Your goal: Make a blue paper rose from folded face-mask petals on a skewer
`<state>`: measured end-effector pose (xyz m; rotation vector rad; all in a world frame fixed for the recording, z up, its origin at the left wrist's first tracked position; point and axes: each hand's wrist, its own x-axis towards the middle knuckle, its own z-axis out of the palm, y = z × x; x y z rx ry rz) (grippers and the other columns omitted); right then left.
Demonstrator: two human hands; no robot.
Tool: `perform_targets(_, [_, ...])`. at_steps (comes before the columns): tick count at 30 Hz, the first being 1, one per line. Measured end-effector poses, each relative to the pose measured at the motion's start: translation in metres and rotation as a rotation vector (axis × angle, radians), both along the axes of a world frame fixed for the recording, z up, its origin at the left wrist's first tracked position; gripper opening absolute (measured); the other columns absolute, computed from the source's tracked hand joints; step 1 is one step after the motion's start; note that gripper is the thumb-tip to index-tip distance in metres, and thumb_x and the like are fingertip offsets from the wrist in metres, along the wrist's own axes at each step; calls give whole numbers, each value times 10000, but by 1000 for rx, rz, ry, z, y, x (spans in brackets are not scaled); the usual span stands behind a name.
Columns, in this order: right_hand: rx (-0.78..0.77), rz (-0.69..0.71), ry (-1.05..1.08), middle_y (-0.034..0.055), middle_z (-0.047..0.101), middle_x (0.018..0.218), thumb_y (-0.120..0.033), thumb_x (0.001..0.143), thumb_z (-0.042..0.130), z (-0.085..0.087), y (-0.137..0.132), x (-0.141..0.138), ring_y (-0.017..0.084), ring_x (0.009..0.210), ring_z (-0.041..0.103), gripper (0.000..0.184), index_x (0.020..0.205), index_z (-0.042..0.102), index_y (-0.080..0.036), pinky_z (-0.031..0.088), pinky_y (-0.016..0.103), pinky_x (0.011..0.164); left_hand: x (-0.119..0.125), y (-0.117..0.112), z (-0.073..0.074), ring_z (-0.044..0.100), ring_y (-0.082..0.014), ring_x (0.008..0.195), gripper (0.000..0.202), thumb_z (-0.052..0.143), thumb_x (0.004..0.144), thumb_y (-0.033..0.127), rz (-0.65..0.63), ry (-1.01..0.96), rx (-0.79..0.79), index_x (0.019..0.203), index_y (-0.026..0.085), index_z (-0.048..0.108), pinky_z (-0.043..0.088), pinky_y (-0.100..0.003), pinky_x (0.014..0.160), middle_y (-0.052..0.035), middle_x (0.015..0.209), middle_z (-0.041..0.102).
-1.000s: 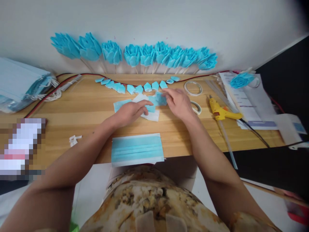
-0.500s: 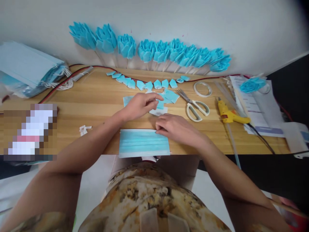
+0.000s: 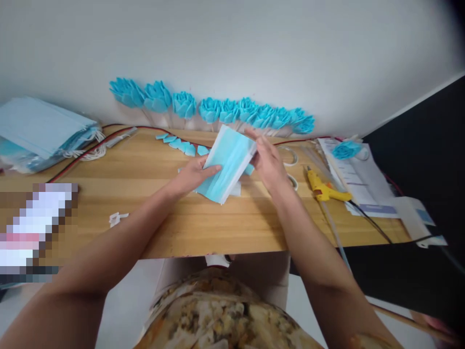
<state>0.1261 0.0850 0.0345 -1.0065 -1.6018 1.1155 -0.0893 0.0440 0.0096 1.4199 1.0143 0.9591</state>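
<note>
A blue face mask is raised above the table and tilted, its pleats facing me. My left hand is closed on its left side, thumb on the front and fingers behind. At the upper right edge my right hand pinches the mask, its fingertips slightly blurred. Cut blue pieces lie in a row just beyond, and the mask hides some of them. More blue and white scraps show from under it. Scissors lie mostly hidden behind my right hand.
Blue flowers on sticks lean along the wall. A pile of masks sits at the left, above a blurred-out phone-like object. To the right are a tape roll, a yellow glue gun and papers bearing a blue flower.
The mask has been lifted off the table's front edge, turned and carried up and away from me. Both hands now hold it. The camera view has shifted too.
</note>
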Motion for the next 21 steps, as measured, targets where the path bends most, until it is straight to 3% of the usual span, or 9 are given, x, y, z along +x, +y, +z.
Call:
perform_targets(4, [-212,55,211,56,741,916,-815,832,509,-18,-2,-5,208,850,709,660,1078,699,-233,598,345,728,3,2,-5,690,-239,876,545,763,762,591,150,-150,-15,1077,154,681,560,-348,777,-86,1030,756])
perform_targets(9, [-123,-4,76,-14,644,684,-585,739,769,-23,-11,-9,131,619,585,389,751,676,-207,523,267,581,5,2,-5,706,-259,927,518,769,778,575,184,-188,-15,1081,160,712,573,-364,819,-78,1027,772])
perform_targets(14, [-104,-27,90,-26,620,636,-462,781,735,-23,-13,-10,112,569,547,281,714,655,-201,489,252,546,5,5,-6,700,-222,846,492,793,754,588,229,-262,-34,1006,170,730,558,-323,776,-55,963,770])
perform_targets(21, [-96,-39,87,-25,616,630,-441,799,715,-24,-14,-11,114,565,544,259,705,672,-203,485,254,542,3,4,-2,610,-157,620,501,801,690,650,394,-297,-120,809,173,706,472,-255,584,-8,711,697])
